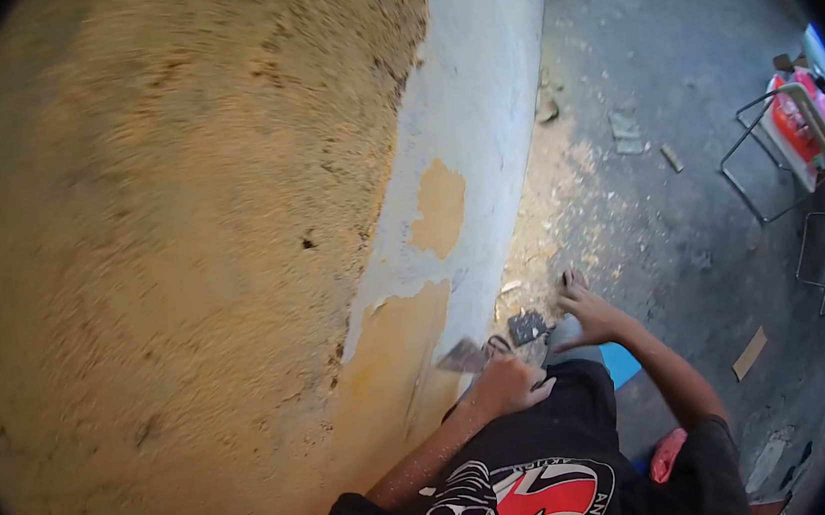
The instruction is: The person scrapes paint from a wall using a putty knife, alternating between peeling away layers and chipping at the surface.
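Scraper (463, 356) steel is held at the wall (179, 232), just ahead of the left hand (508, 385), which is closed around the handle; contact is blurred and cannot be told. The tool is judged light and stiff, with a thin edge, and is best gripped at the handle, well behind the blade. The right hand (591, 314) is kept empty, fingers spread, over the floor (651, 232). Above the left hand a ragged border of white paint (476, 100) is seen, probably brittle. Open room is found beyond the right hand; a metal frame (774, 159) is set well apart.
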The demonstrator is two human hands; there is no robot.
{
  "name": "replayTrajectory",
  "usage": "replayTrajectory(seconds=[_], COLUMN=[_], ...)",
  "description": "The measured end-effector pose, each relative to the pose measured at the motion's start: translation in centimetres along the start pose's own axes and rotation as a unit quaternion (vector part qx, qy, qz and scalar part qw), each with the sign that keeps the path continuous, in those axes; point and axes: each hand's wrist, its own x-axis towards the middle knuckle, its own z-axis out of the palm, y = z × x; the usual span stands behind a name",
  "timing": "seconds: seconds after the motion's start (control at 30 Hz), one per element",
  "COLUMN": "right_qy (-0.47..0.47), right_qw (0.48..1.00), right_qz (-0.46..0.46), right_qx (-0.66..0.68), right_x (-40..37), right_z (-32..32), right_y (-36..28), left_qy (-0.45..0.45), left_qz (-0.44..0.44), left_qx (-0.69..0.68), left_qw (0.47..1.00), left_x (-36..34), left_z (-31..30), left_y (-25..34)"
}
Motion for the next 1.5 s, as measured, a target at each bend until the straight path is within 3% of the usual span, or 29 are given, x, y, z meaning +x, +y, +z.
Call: replayTrajectory(seconds=[0.1,0.13,0.17,0.2,0.23,0.27,0.3,0.37,0.4,0.5,0.57,0.6,0.63,0.67,0.7,0.83,0.93,1.0,1.07,1.13,1.2,1.27,1.3,1.37,1.4,1.43,1.47,1.5], right_qy=[-0.17,-0.085,-0.176,-0.167,-0.13,-0.113,-0.121,-0.12,-0.119,-0.113,-0.113,-0.114,-0.107,-0.099,-0.056,-0.192,-0.29,-0.442,-0.453,-0.457,-0.467,-0.354,-0.355,-0.314,-0.309,-0.284,-0.258,-0.214], right_qw=[0.944,0.931,0.819,0.706,0.646,0.553,0.541,0.577,0.604,0.69,0.744,0.766,0.79,0.814,0.845,0.81,0.801,0.613,0.609,0.594,0.562,0.564,0.569,0.648,0.741,0.782,0.805,0.775], right_qz=[0.263,0.338,0.49,0.585,0.606,0.59,0.589,0.58,0.567,0.506,0.442,0.417,0.406,0.403,0.477,0.372,0.323,0.4,0.433,0.429,0.458,0.51,0.511,0.497,0.481,0.494,0.512,0.575], right_qx=[0.108,0.106,0.24,0.363,0.446,0.577,0.588,0.562,0.547,0.505,0.488,0.475,0.447,0.406,0.236,0.411,0.413,0.518,0.485,0.504,0.506,0.545,0.537,0.484,0.351,0.253,0.152,0.151], right_x=[-11.7,-17.6,-19.6,-21.3,-24.1,-27.1,-28.5,-28.3,-28.0,-26.0,-25.1,-25.3,-24.7,-23.9,-22.6,-12.9,-7.1,-5.2,-4.6,-3.8,-3.3,-2.8,-2.3,-2.3,-2.6,-3.4,-5.3,-7.5], right_z=[4.7,12.4,10.1,8.7,11.6,16.4,16.6,13.8,11.9,4.6,-0.7,-3.5,-6.5,-9.3,-11.6,-22.5,-26.1,-26.7,-26.8,-23.8,-24.4,-25.0,-25.5,-27.3,-28.7,-30.1,-31.2,-31.7], right_y=[5.1,10.2,7.4,4.3,5.0,7.9,8.2,9.8,11.3,16.8,20.9,23.0,25.3,27.3,29.5,20.6,11.9,8.8,7.9,11.4,10.0,10.2,12.5,18.2,19.2,19.7,19.6,20.2], left_qy=[-0.058,-0.079,-0.039,0.008,-0.002,-0.014,0.009,-0.067,-0.045,0.035,0.147,0.24,0.262,0.29,0.308,0.35,0.318,0.287,0.201,0.183,0.159,0.297,0.333,0.43,0.502,0.574,0.602,0.675], left_qz=[-0.109,-0.155,-0.174,-0.194,-0.231,-0.277,-0.29,-0.397,-0.415,-0.45,-0.453,-0.406,-0.387,-0.368,-0.382,-0.172,-0.049,-0.006,0.019,0.023,0.021,0.065,0.05,-0.127,-0.23,-0.303,-0.4,-0.438], left_qx=[-0.038,-0.059,-0.066,-0.073,-0.047,-0.024,-0.029,-0.013,-0.021,-0.04,-0.062,-0.049,-0.05,-0.047,-0.053,-0.051,-0.059,-0.013,-0.003,-0.042,-0.088,-0.235,-0.247,-0.359,-0.372,-0.262,-0.122,-0.464], left_qw=[0.992,0.983,0.982,0.978,0.972,0.96,0.956,0.915,0.909,0.891,0.877,0.881,0.883,0.882,0.87,0.919,0.945,0.958,0.979,0.982,0.983,0.923,0.908,0.818,0.746,0.714,0.68,0.37], left_x=[-3.2,-4.3,-5.8,-6.5,-7.0,-7.5,-7.7,-7.0,-6.0,-1.9,1.1,3.0,5.0,7.0,9.0,16.8,22.1,25.1,27.4,28.2,26.2,23.4,21.5,16.2,12.9,9.9,6.4,6.2], left_z=[0.4,-0.2,0.5,1.4,1.7,2.0,2.1,2.7,3.3,5.1,6.6,7.2,7.4,7.3,6.6,2.6,2.5,3.7,5.3,5.7,4.5,1.9,1.8,4.6,8.8,10.6,20.5,26.0], left_y=[-0.3,-0.3,-0.9,-2.2,-3.0,-3.3,-3.3,-2.8,-2.0,1.4,3.3,4.5,5.9,7.2,8.7,14.5,16.4,17.5,18.2,18.6,19.5,19.6,18.8,16.9,14.3,13.2,9.4,9.3])
